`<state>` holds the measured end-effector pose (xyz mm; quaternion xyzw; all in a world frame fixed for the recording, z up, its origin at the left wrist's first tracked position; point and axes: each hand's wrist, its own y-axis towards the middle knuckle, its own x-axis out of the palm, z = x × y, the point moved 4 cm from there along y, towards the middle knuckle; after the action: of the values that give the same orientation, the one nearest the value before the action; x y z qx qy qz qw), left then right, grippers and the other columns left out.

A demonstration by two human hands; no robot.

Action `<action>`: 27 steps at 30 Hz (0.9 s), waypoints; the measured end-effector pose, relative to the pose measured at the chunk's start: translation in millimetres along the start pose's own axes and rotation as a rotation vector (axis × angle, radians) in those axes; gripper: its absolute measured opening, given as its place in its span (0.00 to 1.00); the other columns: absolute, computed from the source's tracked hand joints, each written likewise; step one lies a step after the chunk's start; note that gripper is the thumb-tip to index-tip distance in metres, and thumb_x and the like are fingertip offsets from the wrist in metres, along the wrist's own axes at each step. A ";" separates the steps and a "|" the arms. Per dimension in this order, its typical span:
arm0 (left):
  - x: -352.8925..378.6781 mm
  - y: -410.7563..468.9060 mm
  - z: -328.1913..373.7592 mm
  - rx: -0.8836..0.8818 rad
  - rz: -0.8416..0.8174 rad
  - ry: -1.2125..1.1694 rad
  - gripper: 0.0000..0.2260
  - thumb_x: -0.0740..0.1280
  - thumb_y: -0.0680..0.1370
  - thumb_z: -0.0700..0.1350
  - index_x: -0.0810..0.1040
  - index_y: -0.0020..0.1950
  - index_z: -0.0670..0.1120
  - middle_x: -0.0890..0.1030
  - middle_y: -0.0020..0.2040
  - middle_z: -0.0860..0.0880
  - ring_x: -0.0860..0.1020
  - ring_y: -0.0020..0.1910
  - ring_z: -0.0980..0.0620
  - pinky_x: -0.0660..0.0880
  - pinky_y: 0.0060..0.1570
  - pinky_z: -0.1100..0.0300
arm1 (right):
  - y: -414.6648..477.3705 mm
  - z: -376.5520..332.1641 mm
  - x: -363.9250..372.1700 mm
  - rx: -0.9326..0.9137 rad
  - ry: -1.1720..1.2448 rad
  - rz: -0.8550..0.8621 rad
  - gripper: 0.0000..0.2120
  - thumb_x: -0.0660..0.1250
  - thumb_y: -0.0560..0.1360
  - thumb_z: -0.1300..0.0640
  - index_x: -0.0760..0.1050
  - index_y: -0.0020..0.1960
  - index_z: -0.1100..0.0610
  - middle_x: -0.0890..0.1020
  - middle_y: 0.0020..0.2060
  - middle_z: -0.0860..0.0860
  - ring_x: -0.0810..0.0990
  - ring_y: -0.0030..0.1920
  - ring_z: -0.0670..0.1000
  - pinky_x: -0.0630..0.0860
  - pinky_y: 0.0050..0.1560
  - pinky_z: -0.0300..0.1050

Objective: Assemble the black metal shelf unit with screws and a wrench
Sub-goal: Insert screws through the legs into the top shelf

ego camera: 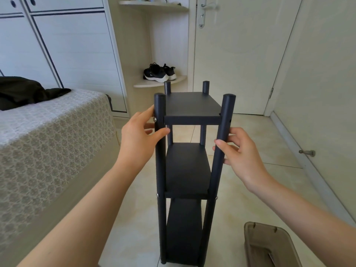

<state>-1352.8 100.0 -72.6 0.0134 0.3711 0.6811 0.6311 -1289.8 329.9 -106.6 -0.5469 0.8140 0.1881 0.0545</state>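
The cream tiled floor [250, 189] runs from the bed [48, 141] along its left edge to the pale wall on the right, with a closed door [240, 54] at the far end. A black garment [23, 91] lies on the bed's patterned cover, and black trainers [158, 73] sit on a curved corner shelf [152, 83] beside the door. A brown plastic bin [265, 245] stands at the near right of the floor.

The shelf unit [192, 105] stands upright on the floor in the middle, directly in front of me, near the bed's side. My left hand [134, 139] wraps the left front post [160, 170] just under the top board, thumb across the front, fingers round the outer side. My right hand [242, 157] grips the right front post [214, 180] at about the same height, thumb in front, fingers curled behind.

The unit is matt black metal: four round posts with capped tops and three flat rectangular boards stacked between them. Small silver screw heads [157, 195] shine on the posts at the board joints.
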 end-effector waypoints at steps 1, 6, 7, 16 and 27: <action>-0.2 0.0 -1.6 -0.016 0.007 -0.005 0.26 0.76 0.75 0.44 0.71 0.66 0.66 0.79 0.55 0.58 0.80 0.52 0.59 0.72 0.51 0.70 | -1.1 -0.1 0.4 -0.001 -0.001 -0.004 0.13 0.67 0.78 0.54 0.70 0.61 0.49 0.79 0.56 0.48 0.81 0.56 0.51 0.79 0.59 0.55; -2.8 -0.1 -6.5 -0.068 0.040 -0.008 0.27 0.76 0.74 0.44 0.73 0.67 0.65 0.79 0.52 0.65 0.82 0.42 0.62 0.72 0.49 0.70 | -5.7 -0.9 2.0 -0.002 0.021 -0.016 0.11 0.68 0.78 0.55 0.71 0.58 0.49 0.80 0.53 0.48 0.81 0.54 0.49 0.80 0.57 0.55; -4.0 0.1 -8.2 -0.082 0.046 -0.014 0.27 0.76 0.74 0.43 0.74 0.69 0.62 0.78 0.51 0.67 0.82 0.42 0.63 0.74 0.51 0.68 | -7.1 -1.3 3.2 -0.003 0.031 -0.027 0.10 0.68 0.78 0.55 0.71 0.58 0.50 0.80 0.53 0.48 0.81 0.54 0.48 0.80 0.57 0.55; -17.5 -2.0 -23.3 -0.192 0.093 -0.006 0.17 0.76 0.75 0.41 0.82 0.63 0.48 0.83 0.49 0.55 0.83 0.47 0.58 0.78 0.62 0.51 | -21.3 -2.7 28.6 0.001 0.052 -0.160 0.10 0.70 0.77 0.59 0.70 0.53 0.49 0.81 0.53 0.49 0.81 0.55 0.51 0.79 0.58 0.58; -18.5 -7.2 -35.3 -0.255 0.042 0.065 0.10 0.77 0.74 0.43 0.83 0.54 0.48 0.84 0.47 0.54 0.83 0.49 0.54 0.78 0.61 0.46 | -24.7 3.8 30.3 0.049 0.023 -0.200 0.12 0.73 0.74 0.59 0.73 0.54 0.54 0.82 0.52 0.50 0.82 0.53 0.52 0.80 0.57 0.58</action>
<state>-1360.1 66.1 -93.6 -0.0811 0.3015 0.7358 0.6009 -1279.8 296.8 -125.1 -0.6261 0.7602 0.1556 0.0771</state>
